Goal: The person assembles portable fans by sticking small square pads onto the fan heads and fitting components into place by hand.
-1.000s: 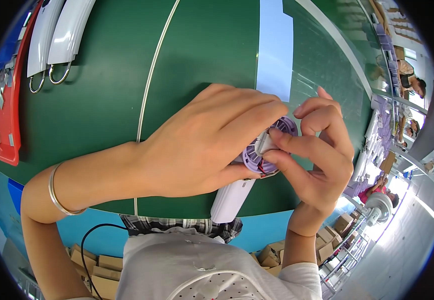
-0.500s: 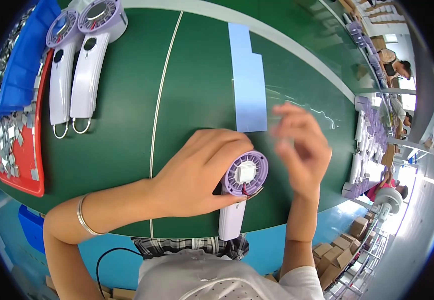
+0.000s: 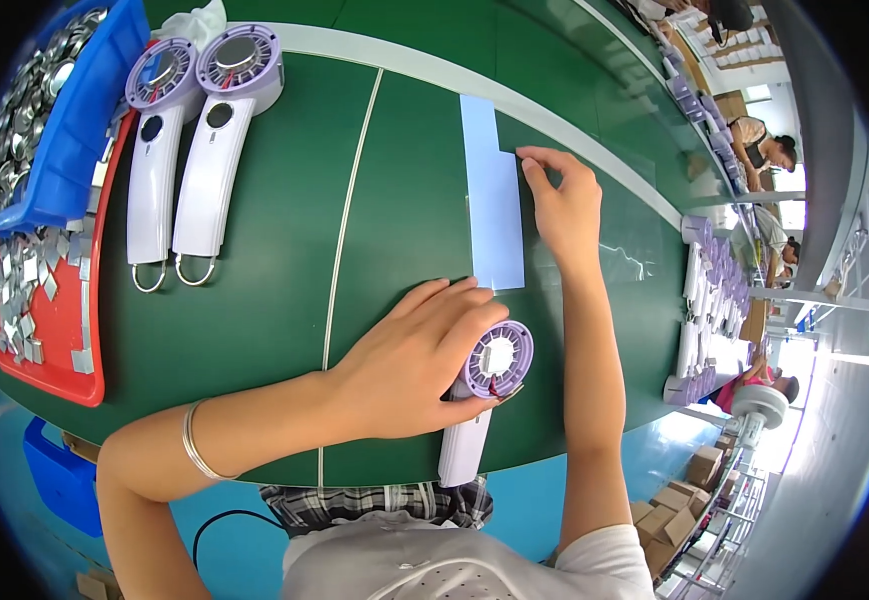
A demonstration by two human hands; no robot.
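Observation:
My left hand point(image 3: 410, 350) is wrapped round a handheld fan point(image 3: 465, 440) with a white handle and a round lilac head. A white square sits in the middle of its slotted head, with a short red wire below it. My thumb and fingers grip the sides of the head, and the handle points toward me. Farther off, my right hand point(image 3: 567, 200) pinches thumb and index finger at the upper right corner of a stepped light-blue sheet point(image 3: 495, 220). The sheet lies flat on the green table point(image 3: 405, 220). Whatever is between those fingertips is too small to make out.
Two similar fans point(image 3: 155, 185) lie at the back left. Beside them a blue bin point(image 3: 90, 130) holds round metal parts, and a red tray point(image 3: 60, 375) holds small silvery squares. More lilac fans point(image 3: 700, 290) line the right side. Other people point(image 3: 755, 145) sit beyond.
My right hand has moved away from the fan, up to the corner of the blue sheet, and its fingers have closed there. My left hand still holds the fan. The view has shifted slightly.

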